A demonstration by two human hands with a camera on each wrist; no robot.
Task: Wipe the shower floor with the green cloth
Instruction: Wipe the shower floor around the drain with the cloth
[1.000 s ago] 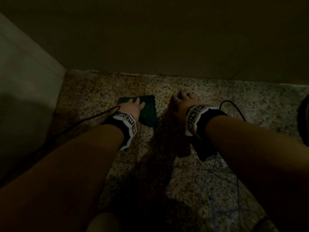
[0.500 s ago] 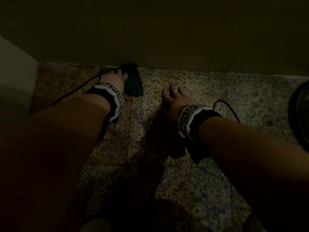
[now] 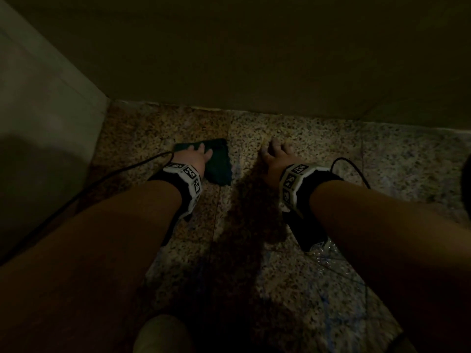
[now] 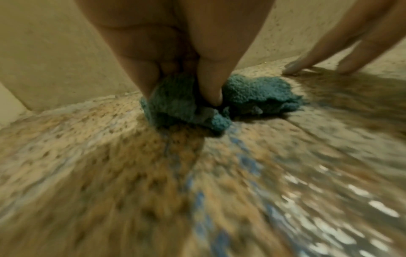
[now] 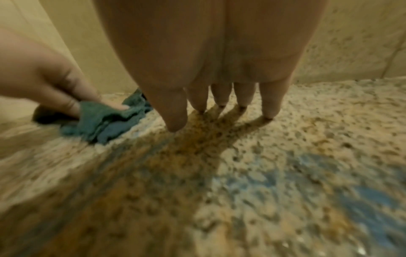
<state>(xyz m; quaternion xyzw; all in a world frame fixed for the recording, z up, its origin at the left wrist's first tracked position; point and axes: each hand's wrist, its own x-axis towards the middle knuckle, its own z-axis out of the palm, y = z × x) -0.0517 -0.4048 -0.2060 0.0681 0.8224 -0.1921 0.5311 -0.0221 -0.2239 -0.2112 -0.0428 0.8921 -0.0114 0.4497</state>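
Note:
The green cloth lies bunched on the speckled shower floor, a short way from the back wall. My left hand is on its left part, thumb and fingers dug into the folds and pinching the cloth against the floor. In the right wrist view the cloth wraps up over the left hand's curled fingers. My right hand is to the right of the cloth, apart from it. Its straight fingers stand with their tips on the bare floor and hold nothing.
A dark wall runs along the back, and a pale wall closes the left side. Black cables trail from both wrists. Wet glints and blue streaks mark the floor. A dark round object shows at the right edge.
Half a second ago my left hand had pushed the cloth forward to the foot of the back wall. It has now drawn the cloth back towards me. The right hand stayed planted.

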